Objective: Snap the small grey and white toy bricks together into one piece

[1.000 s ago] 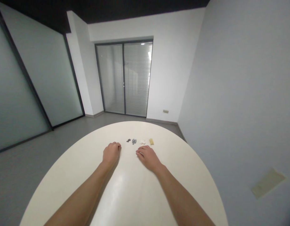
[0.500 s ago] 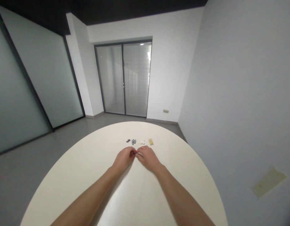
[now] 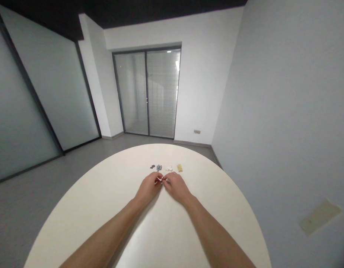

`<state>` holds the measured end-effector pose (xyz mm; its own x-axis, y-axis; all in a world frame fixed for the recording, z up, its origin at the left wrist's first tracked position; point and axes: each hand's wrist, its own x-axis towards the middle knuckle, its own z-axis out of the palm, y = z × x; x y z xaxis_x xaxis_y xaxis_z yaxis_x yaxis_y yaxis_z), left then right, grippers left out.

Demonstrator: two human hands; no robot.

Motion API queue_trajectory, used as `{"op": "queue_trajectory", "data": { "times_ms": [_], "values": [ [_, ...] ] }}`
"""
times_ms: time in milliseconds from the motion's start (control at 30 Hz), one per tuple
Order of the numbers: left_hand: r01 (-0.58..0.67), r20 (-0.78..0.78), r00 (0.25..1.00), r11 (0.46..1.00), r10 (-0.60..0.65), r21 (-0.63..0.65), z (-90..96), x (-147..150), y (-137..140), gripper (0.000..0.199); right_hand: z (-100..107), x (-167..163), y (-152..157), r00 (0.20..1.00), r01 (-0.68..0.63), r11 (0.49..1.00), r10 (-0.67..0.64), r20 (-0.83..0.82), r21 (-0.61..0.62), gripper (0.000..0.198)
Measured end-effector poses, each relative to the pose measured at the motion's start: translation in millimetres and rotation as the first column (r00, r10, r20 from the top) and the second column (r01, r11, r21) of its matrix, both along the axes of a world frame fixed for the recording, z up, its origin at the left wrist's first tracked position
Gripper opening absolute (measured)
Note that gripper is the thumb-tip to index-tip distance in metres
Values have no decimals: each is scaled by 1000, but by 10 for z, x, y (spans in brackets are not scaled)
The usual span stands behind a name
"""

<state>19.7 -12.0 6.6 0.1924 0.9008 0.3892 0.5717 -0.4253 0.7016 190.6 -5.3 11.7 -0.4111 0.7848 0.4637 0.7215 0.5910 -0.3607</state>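
Fingertips of both my hands meet over the middle of the table, closed around a small thin white piece (image 3: 159, 179). My left hand (image 3: 147, 187) pinches it from the left, and my right hand (image 3: 177, 187) from the right. Most of the piece is covered by the fingers, so its kind does not show. Just beyond my hands lie small parts in a row: dark grey pieces (image 3: 152, 166), blue-grey pieces (image 3: 159, 168), white pieces (image 3: 169, 168) and a yellow piece (image 3: 180, 168). They look like toy building parts, too small to tell exactly.
The round cream table (image 3: 216, 208) has its curved edge on all visible sides. A pale wall (image 3: 283, 111) rises close on the right. Across the floor stands a glass door (image 3: 161, 93) with blinds, and frosted glass panels (image 3: 57, 85) are at left.
Both hands have stayed together in nearly the same place. The thing between the fingertips has turned, and a thin white edge now shows where it looked darker before.
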Motion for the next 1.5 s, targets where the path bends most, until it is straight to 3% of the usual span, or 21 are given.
{"op": "queue_trajectory", "data": {
  "times_ms": [200, 433, 1500],
  "values": [
    [-5, 142, 990, 1000, 8, -22, -15, -5, 33, 14, 8, 2, 4, 991, 2, 1000, 0, -132, 16, 12],
    [-4, 243, 970, 999, 13, -41, -57, 3, 70, 18, 17, 21, 5, 987, -23, 999, 27, -156, 28, 12],
    [-32, 247, 968, 999, 36, -20, 6, 8, 42, 24, 25, 7, 35, 989, 13, 994, 3, -147, 108, 12]
  ]
}}
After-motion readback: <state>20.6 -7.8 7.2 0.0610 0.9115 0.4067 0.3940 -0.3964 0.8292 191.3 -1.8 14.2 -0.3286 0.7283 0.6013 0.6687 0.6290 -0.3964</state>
